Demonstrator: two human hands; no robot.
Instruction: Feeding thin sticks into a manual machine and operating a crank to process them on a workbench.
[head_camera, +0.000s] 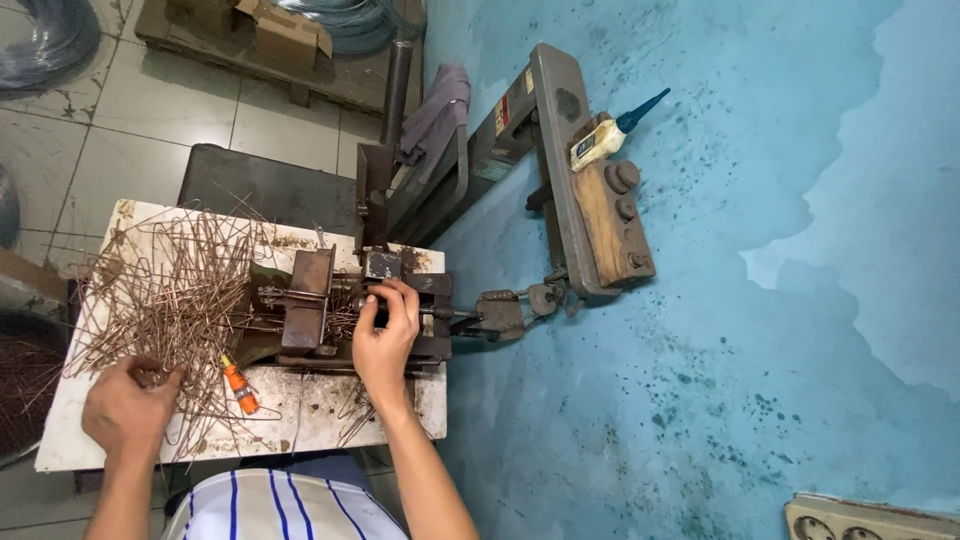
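Copper-coloured bent wires (175, 290) lie heaped on the left of the white surface (320, 415); our left hand (130, 405) rests on the heap's near edge, fingers curled into the wires. Our right hand (385, 330) grips a part on the rusty jig (330, 310) at the surface's centre. An orange bottle (240, 388) lies between the hands.

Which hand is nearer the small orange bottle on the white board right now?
Left. The left hand rests in the bent copper wire pile, just left of the orange bottle. The right hand is farther right, on the metal jig.
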